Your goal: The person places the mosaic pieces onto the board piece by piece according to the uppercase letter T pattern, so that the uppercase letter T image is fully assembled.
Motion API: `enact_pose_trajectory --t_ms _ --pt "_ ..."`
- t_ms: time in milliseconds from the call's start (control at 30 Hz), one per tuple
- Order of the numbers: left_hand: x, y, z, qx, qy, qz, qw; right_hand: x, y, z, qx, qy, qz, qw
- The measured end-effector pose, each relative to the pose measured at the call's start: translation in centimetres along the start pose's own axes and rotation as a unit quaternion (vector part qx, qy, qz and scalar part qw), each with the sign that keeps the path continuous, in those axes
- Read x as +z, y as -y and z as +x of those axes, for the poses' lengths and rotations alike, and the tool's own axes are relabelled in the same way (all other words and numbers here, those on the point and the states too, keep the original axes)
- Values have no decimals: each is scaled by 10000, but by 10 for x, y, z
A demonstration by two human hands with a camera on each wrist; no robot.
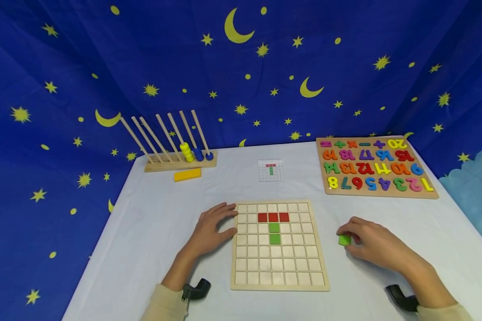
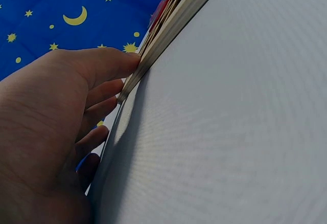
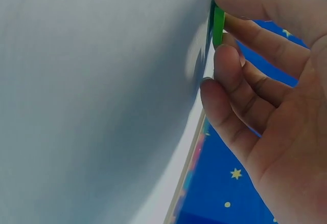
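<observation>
A wooden grid board [image 1: 281, 265] lies on the white table, with three red square tiles [image 1: 273, 217] in a row and two green square tiles [image 1: 275, 239] in a column below the middle one. My left hand [image 1: 209, 229] touches the board's left edge with thumb and fingertips, its fingers fairly straight; the left wrist view shows the thumb against the board's side [image 2: 168, 27]. To the right of the board, my right hand [image 1: 375, 243] pinches a green square tile [image 1: 344, 240] between thumb and fingers, close to the tabletop. In the right wrist view that tile [image 3: 218, 22] appears edge-on.
Behind the board lies a small pattern card [image 1: 271, 170] showing a red and green T. A rod-and-bead counting stand [image 1: 180, 164] and a yellow-orange block [image 1: 187, 174] are at the back left. A number puzzle board [image 1: 377, 169] sits at the back right, before a blue starry curtain [image 1: 241, 71].
</observation>
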State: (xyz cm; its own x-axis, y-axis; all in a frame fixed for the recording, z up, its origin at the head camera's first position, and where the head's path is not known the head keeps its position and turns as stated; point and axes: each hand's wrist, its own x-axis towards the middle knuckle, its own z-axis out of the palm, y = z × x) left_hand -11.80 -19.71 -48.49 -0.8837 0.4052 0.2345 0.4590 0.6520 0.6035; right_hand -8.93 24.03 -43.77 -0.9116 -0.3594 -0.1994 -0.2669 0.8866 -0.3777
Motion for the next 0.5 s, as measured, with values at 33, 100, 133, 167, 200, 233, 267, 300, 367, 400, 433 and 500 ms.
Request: enact_pose_trajectory --t_ms 33,100,133,167,200,233,267,300,367,400,433,500 --pt "0 0 0 -2 3 0 10000 0 0 0 -8 7 -5 10000" --pt "0 0 0 -8 5 0 10000 1 1 0 -26 11 -16 10000" --pt "0 -1 0 -8 2 0 10000 1 1 0 -40 5 -26 10000" --pt "0 -1 -1 -6 0 0 10000 1 1 0 -48 -7 -35 10000" --pt "0 -1 -1 -7 -3 1 10000 1 1 0 -65 -15 -40 10000" --pt "-1 -1 -1 -5 -7 -2 10000 1 1 0 -82 -30 -51 9999" --pt "-1 -2 -1 -8 -6 -8 10000 1 2 0 -98 -46 -52 9999" --pt "-1 -2 -1 -8 -6 -15 10000 0 2 0 -118 -56 -53 9999" --pt "0 -2 0 -8 -4 -23 10000 0 2 0 -145 -81 -44 9999" --pt "0 -2 0 -11 -2 -24 10000 0 3 0 -164 -90 -37 9998" --pt "0 -2 0 -9 0 -24 10000 0 3 1 -177 -103 -33 9998" --pt "0 -1 0 -9 6 -20 10000 0 4 1 -189 -118 -39 9997"
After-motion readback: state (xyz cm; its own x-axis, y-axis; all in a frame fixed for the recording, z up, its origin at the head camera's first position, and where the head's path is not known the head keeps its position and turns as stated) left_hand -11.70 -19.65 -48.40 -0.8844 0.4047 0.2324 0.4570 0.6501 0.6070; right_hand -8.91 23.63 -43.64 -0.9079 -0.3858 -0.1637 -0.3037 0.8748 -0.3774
